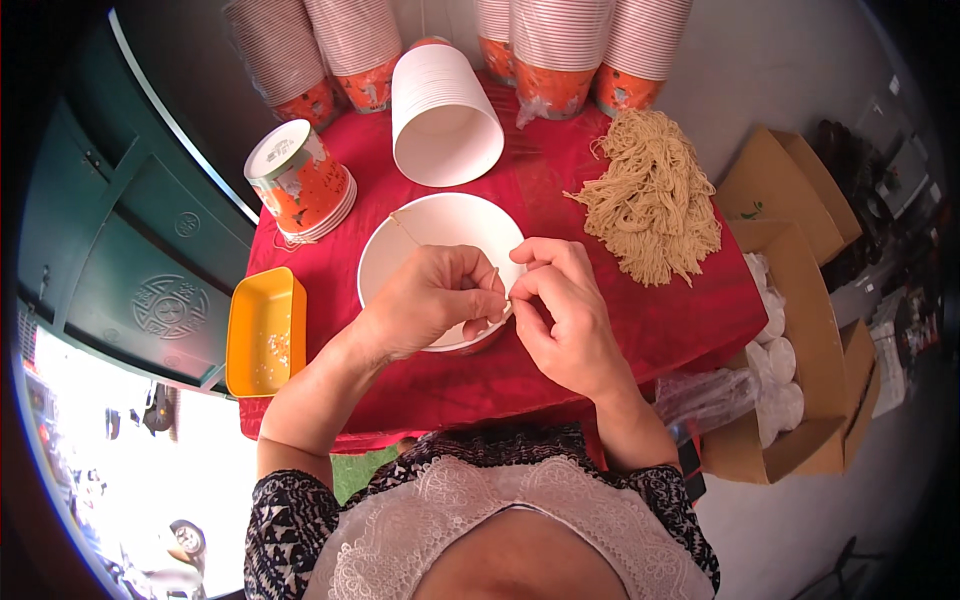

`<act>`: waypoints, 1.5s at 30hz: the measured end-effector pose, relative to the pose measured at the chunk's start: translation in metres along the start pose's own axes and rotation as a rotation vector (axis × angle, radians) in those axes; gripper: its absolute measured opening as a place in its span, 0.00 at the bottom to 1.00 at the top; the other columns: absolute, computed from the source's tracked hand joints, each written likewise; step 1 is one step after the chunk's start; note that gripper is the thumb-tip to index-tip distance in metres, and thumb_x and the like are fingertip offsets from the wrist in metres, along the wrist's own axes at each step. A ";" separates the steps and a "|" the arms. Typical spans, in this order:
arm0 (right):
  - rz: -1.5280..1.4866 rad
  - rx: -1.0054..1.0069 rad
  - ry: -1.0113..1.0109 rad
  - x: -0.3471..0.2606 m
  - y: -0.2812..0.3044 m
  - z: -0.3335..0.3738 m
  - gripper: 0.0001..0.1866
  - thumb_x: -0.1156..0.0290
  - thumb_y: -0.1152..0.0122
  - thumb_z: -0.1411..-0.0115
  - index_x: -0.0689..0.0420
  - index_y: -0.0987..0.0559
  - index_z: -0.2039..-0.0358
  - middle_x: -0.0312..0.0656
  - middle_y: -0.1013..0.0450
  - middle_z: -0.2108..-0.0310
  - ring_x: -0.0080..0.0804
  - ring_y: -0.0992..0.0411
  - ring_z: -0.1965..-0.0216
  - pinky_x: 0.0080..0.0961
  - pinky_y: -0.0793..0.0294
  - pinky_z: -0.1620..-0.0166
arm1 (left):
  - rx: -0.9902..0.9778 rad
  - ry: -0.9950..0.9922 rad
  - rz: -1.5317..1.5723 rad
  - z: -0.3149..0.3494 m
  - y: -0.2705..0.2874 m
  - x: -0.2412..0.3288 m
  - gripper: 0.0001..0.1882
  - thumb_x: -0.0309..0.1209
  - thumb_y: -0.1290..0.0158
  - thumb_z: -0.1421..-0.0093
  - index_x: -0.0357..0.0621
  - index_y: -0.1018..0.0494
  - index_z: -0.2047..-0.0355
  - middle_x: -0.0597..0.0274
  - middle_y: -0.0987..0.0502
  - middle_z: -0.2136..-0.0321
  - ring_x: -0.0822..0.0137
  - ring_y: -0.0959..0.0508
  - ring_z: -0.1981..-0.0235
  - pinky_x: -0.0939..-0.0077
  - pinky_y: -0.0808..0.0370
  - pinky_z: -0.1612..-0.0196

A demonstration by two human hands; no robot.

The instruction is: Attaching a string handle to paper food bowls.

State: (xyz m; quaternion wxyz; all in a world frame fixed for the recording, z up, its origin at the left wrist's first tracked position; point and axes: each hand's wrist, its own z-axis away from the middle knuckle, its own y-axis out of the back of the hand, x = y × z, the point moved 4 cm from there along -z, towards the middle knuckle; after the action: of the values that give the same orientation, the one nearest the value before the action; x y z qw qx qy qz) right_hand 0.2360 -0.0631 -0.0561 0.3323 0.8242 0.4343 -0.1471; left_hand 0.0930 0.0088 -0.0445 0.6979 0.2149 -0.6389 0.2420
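Over a large white paper bucket (382,258), my two hands meet near its front rim. My left hand (425,300) pinches a thin tan string (404,228), which trails back across the bucket's far left rim. Close against it, the fingers of my right hand (565,315) are pinched together at the same string. The bucket's mouth faces up, and its front side is partly hidden by my hands. Whatever else is between my fingertips is too small to make out.
A heap of tan strings (655,200) lies at right on the red-covered table (640,330). At left are a yellow tray (263,312) with small bits and upturned orange buckets (312,200). White nested buckets (440,100) lie behind; cardboard boxes (800,300) stand right.
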 end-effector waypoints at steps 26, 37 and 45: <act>0.031 -0.046 -0.016 0.013 -0.007 0.005 0.07 0.82 0.41 0.47 0.62 0.21 0.66 0.41 0.30 0.61 0.42 0.35 0.53 0.38 0.37 0.51 | 0.314 -0.553 -0.878 0.015 -0.021 0.006 0.10 0.18 0.43 0.48 0.38 0.35 0.71 0.52 0.30 0.74 0.50 0.25 0.74 0.62 0.27 0.70; -0.016 -0.158 -0.068 0.016 -0.006 0.002 0.07 0.81 0.39 0.47 0.61 0.22 0.65 0.41 0.31 0.59 0.43 0.37 0.52 0.37 0.38 0.48 | 0.393 -0.709 -1.061 0.020 -0.027 0.000 0.11 0.19 0.42 0.47 0.39 0.34 0.69 0.52 0.31 0.74 0.52 0.26 0.74 0.59 0.27 0.71; -0.198 -0.110 -0.122 0.017 -0.005 0.004 0.07 0.83 0.37 0.48 0.61 0.25 0.68 0.43 0.31 0.59 0.42 0.35 0.55 0.35 0.34 0.52 | 0.328 -0.559 -0.809 0.019 -0.019 0.006 0.08 0.20 0.43 0.44 0.36 0.32 0.70 0.52 0.26 0.74 0.54 0.22 0.74 0.66 0.26 0.71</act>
State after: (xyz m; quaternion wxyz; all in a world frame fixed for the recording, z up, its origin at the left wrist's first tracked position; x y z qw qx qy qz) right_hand 0.2424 -0.0538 -0.0703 0.3867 0.7474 0.4998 -0.2050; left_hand 0.0903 -0.0170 -0.0365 0.4954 0.6075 -0.6206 -0.0169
